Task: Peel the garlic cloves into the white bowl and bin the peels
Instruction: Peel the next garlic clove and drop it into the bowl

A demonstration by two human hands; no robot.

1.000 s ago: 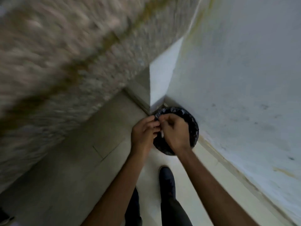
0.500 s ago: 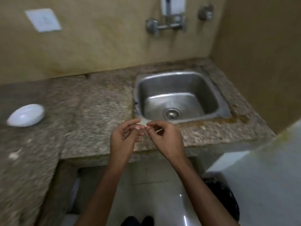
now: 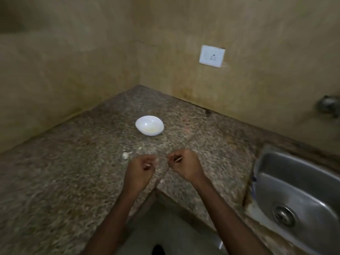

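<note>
My right hand (image 3: pixel 184 167) pinches a thin pale sliver (image 3: pixel 178 159); my left hand (image 3: pixel 142 167) is curled, on what I cannot tell; round white bowl (image 3: pixel 142 124) at twelve o'clock

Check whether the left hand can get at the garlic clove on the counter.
Probably yes: the garlic clove lies bare on the counter just left of the left hand, nothing between them, though that hand is curled.

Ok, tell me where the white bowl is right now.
Head view: the white bowl sits upright on the granite counter, left of centre, toward the wall corner, beyond a garlic clove and left of the sink.
</note>
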